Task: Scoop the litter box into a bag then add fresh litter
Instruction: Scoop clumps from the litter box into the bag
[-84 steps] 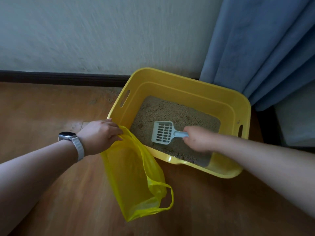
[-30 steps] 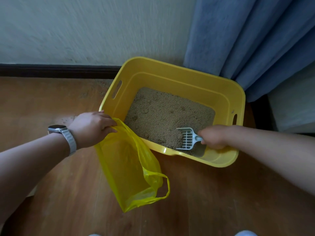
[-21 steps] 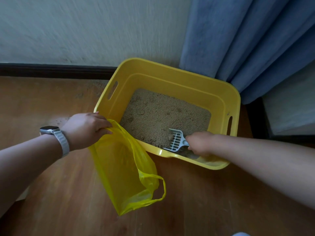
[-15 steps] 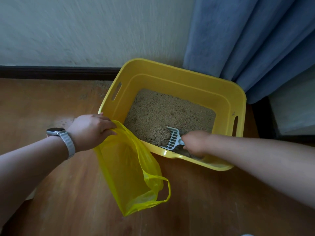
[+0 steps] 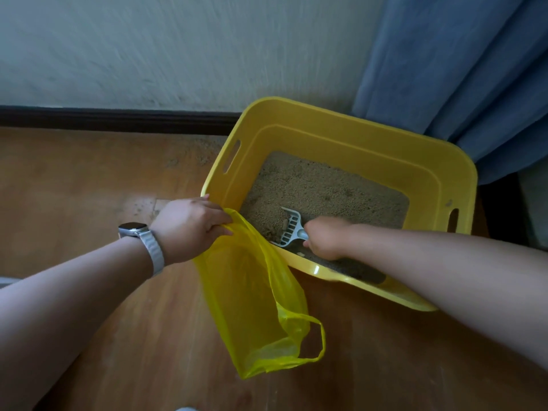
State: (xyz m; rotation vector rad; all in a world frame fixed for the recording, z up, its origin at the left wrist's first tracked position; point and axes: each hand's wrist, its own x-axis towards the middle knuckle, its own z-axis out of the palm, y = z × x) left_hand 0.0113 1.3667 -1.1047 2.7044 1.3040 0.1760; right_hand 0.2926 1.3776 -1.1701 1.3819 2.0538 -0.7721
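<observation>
A yellow plastic litter box (image 5: 350,129) sits on the wooden floor against the wall, holding sandy brown litter (image 5: 323,191). My right hand (image 5: 324,238) grips the handle of a pale blue slotted scoop (image 5: 292,229), whose head is tilted on edge in the litter near the box's front wall. My left hand (image 5: 189,226) pinches the rim of a translucent yellow plastic bag (image 5: 255,304) beside the box's front left corner. The bag hangs down to the floor, one loop handle trailing at its lower right.
A blue curtain (image 5: 462,69) hangs over the box's far right corner. A dark skirting board (image 5: 112,118) runs along the white wall. Spilled litter grains (image 5: 189,155) speckle the wooden floor (image 5: 89,179) left of the box. A watch is on my left wrist.
The scoop has been dragged from the middle of the litter to the front wall and tipped up on edge. My left hand still holds the bag in the same place.
</observation>
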